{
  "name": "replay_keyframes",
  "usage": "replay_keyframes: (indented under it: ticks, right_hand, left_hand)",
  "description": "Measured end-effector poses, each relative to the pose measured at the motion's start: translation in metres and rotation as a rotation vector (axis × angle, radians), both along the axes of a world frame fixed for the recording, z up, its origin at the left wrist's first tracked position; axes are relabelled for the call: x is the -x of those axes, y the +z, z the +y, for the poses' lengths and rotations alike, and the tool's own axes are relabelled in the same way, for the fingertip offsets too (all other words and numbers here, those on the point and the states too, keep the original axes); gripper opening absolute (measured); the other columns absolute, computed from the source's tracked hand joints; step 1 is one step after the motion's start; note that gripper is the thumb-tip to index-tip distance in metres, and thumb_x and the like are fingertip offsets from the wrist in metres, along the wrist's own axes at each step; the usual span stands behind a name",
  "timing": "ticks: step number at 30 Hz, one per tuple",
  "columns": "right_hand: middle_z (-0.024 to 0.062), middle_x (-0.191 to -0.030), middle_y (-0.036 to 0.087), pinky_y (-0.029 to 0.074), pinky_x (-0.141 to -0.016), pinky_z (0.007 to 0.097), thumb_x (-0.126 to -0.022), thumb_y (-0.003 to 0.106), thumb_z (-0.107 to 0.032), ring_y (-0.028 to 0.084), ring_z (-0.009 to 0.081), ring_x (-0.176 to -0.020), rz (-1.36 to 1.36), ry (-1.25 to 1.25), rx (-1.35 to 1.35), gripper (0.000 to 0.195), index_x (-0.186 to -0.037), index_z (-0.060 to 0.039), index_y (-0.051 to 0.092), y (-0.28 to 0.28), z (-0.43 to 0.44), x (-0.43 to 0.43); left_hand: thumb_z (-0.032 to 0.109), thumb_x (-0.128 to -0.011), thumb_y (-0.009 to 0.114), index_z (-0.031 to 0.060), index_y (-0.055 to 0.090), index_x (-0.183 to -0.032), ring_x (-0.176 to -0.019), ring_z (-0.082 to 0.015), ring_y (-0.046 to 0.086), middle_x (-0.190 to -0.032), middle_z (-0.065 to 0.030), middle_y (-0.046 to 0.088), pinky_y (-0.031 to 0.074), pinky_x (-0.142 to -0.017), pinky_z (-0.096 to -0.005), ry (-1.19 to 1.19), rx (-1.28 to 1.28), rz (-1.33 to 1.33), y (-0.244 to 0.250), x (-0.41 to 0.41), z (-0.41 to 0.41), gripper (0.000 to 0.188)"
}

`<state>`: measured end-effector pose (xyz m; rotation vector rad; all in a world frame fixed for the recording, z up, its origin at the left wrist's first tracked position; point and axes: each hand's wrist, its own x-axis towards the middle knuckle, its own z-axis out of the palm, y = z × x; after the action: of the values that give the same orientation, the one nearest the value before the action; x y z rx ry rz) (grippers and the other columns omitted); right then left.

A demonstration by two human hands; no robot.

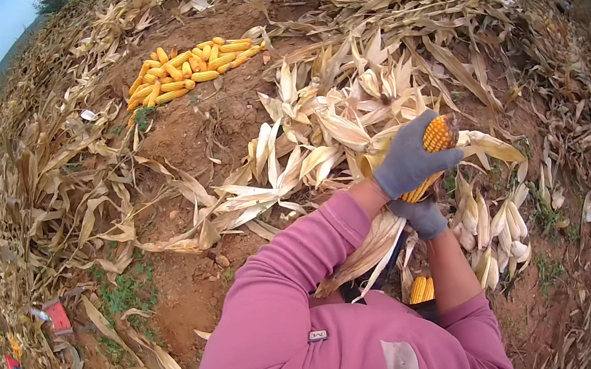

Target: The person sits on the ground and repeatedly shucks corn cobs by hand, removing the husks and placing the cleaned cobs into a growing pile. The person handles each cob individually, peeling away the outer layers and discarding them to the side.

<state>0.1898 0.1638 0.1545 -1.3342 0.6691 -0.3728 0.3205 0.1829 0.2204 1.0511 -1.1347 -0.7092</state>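
My left hand (416,157), in a grey glove, is wrapped around an ear of yellow corn (438,134), whose dark-tipped end shows past the fingers. Below it, my right hand (422,216), gloved in grey too, grips the lower part of the same ear; its fingers are partly hidden. Pale dry husk (361,252) hangs from the ear towards my lap, and another peeled-back strip of husk (492,146) sticks out to the right. Loose stripped husks (273,188) lie on the soil just beyond and left of my hands.
A heap of husked yellow cobs (195,64) lies on bare soil farther off. Unhusked ears (502,227) are piled at the right. More yellow cobs (421,289) show beside my right forearm. Red objects (57,316) lie at the far left, amid dry stalks and leaves.
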Motion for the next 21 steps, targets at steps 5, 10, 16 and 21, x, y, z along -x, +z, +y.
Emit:
replay_keyframes:
  ticks: [5, 10, 16, 21]
  right_hand:
    - [0.0075, -0.126, 0.052, 0.043, -0.096, 0.0312, -0.075, 0.076, -0.023, 0.051, 0.0173, -0.113, 0.173, -0.132, 0.207, 0.064, -0.128, -0.0047, 0.046, -0.053, -0.015, 0.103]
    - [0.0062, -0.125, 0.050, 0.039, -0.099, 0.0342, -0.079, 0.068, -0.023, 0.048, 0.0196, -0.115, 0.443, -0.179, 0.453, 0.060, -0.129, -0.0040, 0.042, -0.138, -0.014, 0.199]
    - [0.0073, -0.113, 0.060, 0.046, -0.088, 0.0349, -0.080, 0.064, -0.017, 0.058, 0.0245, -0.103, 0.546, -0.556, 0.599, 0.042, -0.119, -0.0082, 0.054, -0.150, 0.001, 0.269]
    - [0.0125, -0.111, 0.061, 0.047, -0.086, 0.0372, -0.077, 0.062, -0.012, 0.058, 0.0310, -0.102, 0.179, -0.652, 0.646, 0.034, -0.111, -0.0079, 0.058, -0.172, -0.035, 0.234]
  left_hand:
    - [0.024, -0.068, 0.078, 0.0048, 0.054, -0.096, -0.065, -0.0133, 0.055, -0.076, -0.0065, 0.059, 0.048, -0.064, -0.0292, -0.242, 0.014, -0.254, -0.009, 0.104, -0.037, 0.042]
    - [0.026, -0.062, 0.080, 0.0078, 0.056, -0.099, -0.070, -0.0286, 0.060, -0.079, -0.0098, 0.061, 0.048, -0.065, -0.0384, -0.626, 0.408, -0.702, -0.050, 0.224, -0.040, 0.047]
    - [0.020, -0.067, 0.080, 0.0075, 0.056, -0.097, -0.078, -0.0223, 0.061, -0.088, -0.0088, 0.061, 0.049, -0.072, -0.0345, -0.609, 0.007, -0.323, -0.084, 0.247, -0.058, 0.041]
    - [0.002, -0.071, 0.073, 0.0052, 0.051, -0.100, -0.082, -0.0116, 0.059, -0.087, -0.0051, 0.060, 0.049, -0.075, -0.0268, -0.593, -0.078, -0.013, -0.079, 0.213, -0.072, 0.037]
